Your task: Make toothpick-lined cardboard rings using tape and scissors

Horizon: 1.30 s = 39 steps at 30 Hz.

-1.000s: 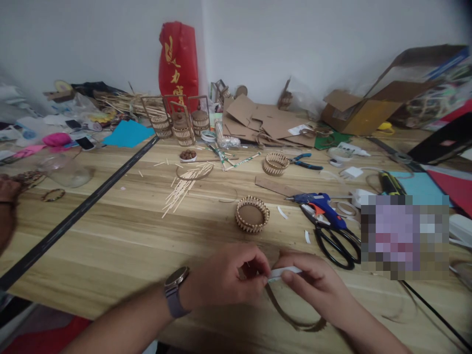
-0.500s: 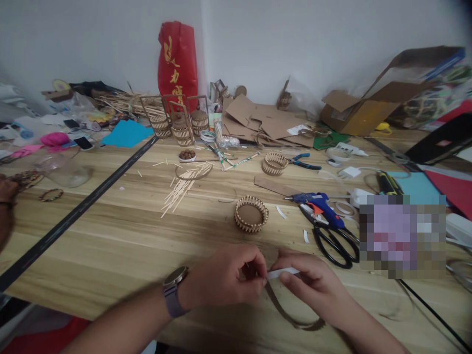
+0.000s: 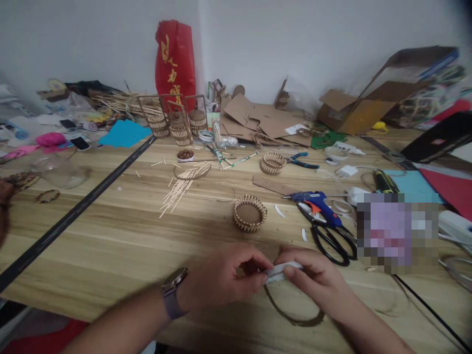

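Low at the front of the table, my left hand point(image 3: 234, 275) pinches one end of a white strip point(image 3: 282, 270), and my right hand point(image 3: 313, 280) grips the other end between thumb and fingers. Faint greenish marks show along the strip's lower edge. A thin brown band point(image 3: 295, 322) loops down below both hands, its ends hidden at the fingers. Just beyond my hands stands a small round basket point(image 3: 249, 227) with a brown base and a wall of short pale sticks. Black-handled scissors point(image 3: 332, 248) lie right of it, beside a blue glue gun point(image 3: 317, 201).
Loose thin sticks point(image 3: 182, 189) lie left of centre, and a second stick ring point(image 3: 272, 169) sits near blue-handled pliers point(image 3: 304, 160). Finished handled baskets point(image 3: 179, 135), cardboard pieces point(image 3: 265, 120) and a red bag point(image 3: 175, 64) line the back. Another person's hand point(image 3: 5, 196) is at the left edge.
The white strip now shows broader between my fingers, with greenish marks visible below it. My left fingers have shifted slightly right along it. The view has turned a little.
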Each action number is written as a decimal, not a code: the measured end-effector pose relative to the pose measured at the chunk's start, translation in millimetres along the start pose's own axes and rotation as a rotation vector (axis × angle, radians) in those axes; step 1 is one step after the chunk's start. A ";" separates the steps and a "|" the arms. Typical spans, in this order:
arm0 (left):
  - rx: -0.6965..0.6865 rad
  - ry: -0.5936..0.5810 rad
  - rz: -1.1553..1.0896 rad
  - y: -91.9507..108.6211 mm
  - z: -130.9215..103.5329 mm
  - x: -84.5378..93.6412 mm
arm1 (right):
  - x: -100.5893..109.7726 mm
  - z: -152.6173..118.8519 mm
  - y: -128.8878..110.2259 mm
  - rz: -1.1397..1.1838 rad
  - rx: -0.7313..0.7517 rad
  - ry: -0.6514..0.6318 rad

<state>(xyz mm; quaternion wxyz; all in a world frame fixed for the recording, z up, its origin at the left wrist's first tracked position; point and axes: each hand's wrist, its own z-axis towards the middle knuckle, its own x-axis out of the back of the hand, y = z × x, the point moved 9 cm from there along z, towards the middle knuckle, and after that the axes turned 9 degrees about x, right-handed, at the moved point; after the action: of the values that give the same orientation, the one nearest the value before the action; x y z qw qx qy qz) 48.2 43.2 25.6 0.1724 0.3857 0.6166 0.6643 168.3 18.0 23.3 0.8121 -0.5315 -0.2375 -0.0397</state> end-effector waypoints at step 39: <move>-0.227 0.188 -0.010 34.9 -22.2 4.3 | 56.6 -20.8 -77.5 -0.931 0.197 0.394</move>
<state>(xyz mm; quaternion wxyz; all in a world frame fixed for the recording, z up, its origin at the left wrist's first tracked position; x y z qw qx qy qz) 37.9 24.7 61.5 0.1597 0.2968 0.5529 0.7621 200.9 -23.2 106.3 0.7839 -0.2730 -0.2939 -0.4739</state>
